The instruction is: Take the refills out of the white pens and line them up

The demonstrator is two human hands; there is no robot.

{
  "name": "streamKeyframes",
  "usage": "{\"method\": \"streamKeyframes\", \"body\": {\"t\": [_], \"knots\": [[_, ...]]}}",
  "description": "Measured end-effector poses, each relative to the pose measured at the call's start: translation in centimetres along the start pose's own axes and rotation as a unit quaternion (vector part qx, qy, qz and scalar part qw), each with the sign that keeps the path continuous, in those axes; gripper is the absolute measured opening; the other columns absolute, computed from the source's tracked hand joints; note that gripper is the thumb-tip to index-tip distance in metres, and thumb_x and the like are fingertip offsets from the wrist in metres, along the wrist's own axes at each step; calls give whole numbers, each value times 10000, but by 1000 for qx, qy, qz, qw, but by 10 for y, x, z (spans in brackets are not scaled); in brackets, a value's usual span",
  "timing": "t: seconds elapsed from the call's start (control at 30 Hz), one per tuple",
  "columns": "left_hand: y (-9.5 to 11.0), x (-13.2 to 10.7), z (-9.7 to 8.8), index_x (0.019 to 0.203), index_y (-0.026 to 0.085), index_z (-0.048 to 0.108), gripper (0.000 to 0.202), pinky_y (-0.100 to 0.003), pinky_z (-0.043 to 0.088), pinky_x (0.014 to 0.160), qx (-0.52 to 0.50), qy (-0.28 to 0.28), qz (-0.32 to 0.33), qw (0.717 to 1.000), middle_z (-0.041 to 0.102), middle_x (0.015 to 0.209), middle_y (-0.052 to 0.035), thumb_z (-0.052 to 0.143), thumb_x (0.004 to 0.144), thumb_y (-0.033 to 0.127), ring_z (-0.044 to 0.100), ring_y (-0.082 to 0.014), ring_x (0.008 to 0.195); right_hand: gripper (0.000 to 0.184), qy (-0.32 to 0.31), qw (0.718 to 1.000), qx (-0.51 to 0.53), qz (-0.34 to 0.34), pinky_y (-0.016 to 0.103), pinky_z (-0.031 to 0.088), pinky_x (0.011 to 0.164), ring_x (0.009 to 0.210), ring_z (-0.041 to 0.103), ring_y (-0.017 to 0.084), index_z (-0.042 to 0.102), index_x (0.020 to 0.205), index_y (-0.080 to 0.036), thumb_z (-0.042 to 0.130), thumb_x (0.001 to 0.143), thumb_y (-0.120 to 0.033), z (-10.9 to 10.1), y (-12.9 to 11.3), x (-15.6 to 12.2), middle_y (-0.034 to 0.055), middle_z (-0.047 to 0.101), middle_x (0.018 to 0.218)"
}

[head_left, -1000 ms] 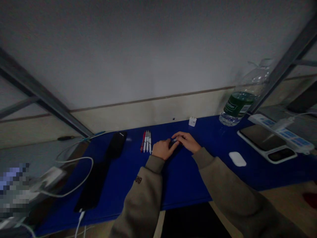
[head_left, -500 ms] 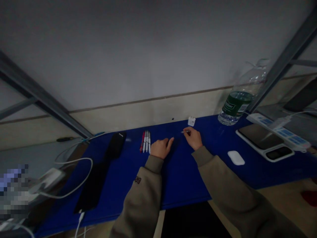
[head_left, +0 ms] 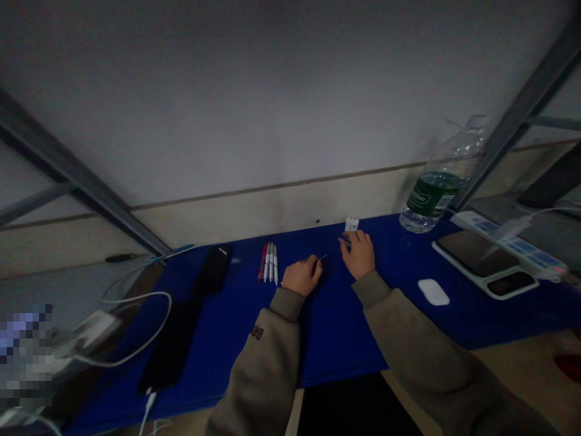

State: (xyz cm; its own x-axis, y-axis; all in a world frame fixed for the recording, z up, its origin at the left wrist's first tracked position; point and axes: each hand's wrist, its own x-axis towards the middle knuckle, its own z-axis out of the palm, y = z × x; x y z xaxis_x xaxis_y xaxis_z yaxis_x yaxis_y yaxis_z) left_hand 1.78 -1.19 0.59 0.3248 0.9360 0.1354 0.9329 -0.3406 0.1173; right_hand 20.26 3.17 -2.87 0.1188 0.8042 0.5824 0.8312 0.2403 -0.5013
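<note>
My left hand (head_left: pixel 301 277) is closed above the blue tabletop (head_left: pixel 336 339), pinching a thin, dark, pen-like piece (head_left: pixel 322 257) that pokes out past the thumb and forefinger. Most of this piece is hidden in the fingers. My right hand (head_left: pixel 359 253) is curled a short way to the right, with a small pale piece (head_left: pixel 344 241) at its thumb and fingertips, too small to name. Left of my left hand, several pens (head_left: pixel 270 263) lie side by side, one red and the others white. Just behind my right hand sits a white charger plug (head_left: pixel 351 224).
A large water bottle (head_left: pixel 433 188) stands at the back right. Near it lie a power strip (head_left: pixel 531 248), a digital scale (head_left: pixel 481 257) and a white earbud case (head_left: pixel 433 292). On the left are a black phone (head_left: pixel 213 266), a dark tablet-like slab (head_left: pixel 170 345) and white cables (head_left: pixel 149 295).
My left hand has shifted slightly right, and a thin piece now shows in its fingertips. My right hand has turned a little, with its fingers more raised near the plug.
</note>
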Motion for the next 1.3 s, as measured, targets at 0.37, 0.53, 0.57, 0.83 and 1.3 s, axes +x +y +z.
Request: {"method": "streamKeyframes", "body": {"t": [0.37, 0.53, 0.57, 0.83, 1.3], "knots": [[-2, 1, 5, 933, 213, 562, 324, -289, 408, 631, -9, 14, 10, 1000, 642, 800, -56, 283, 944, 377, 606, -193, 717, 375, -52, 996, 63, 32, 337, 399, 750, 791, 555, 224, 657, 877, -151, 380, 924, -398, 5, -2, 0, 123, 634, 844], [-6, 5, 7, 831, 176, 571, 253, -300, 420, 733, -40, 42, 81, 995, 630, 822, -74, 358, 922, 278, 557, -195, 834, 435, -210, 919, 328, 68, 256, 374, 538, 527, 502, 140, 603, 1039, -183, 323, 930, -497, 5, -24, -5, -9, 527, 567], [-7, 5, 8, 835, 171, 575, 240, -306, 421, 753, -48, 45, 99, 993, 630, 834, -77, 371, 918, 267, 549, -195, 837, 425, -229, 905, 350, 73, 248, 361, 519, 511, 485, 132, 601, 1043, -186, 357, 915, -509, 6, -29, -7, -19, 516, 558], [-14, 7, 10, 1014, 182, 584, 261, -314, 418, 786, -63, 54, 122, 989, 635, 899, -75, 363, 946, 304, 534, -184, 828, 381, -287, 850, 435, 80, 241, 301, 502, 517, 403, 103, 674, 892, -144, 469, 863, -464, 20, -27, -10, -20, 482, 564], [-28, 8, 4, 1050, 255, 578, 272, -269, 410, 761, -61, 92, 21, 994, 629, 909, -37, 349, 955, 368, 531, -174, 885, 349, -331, 712, 575, 231, 270, 400, 508, 533, 540, 123, 669, 990, -129, 597, 794, -410, 7, -25, -7, 36, 607, 644]]}}
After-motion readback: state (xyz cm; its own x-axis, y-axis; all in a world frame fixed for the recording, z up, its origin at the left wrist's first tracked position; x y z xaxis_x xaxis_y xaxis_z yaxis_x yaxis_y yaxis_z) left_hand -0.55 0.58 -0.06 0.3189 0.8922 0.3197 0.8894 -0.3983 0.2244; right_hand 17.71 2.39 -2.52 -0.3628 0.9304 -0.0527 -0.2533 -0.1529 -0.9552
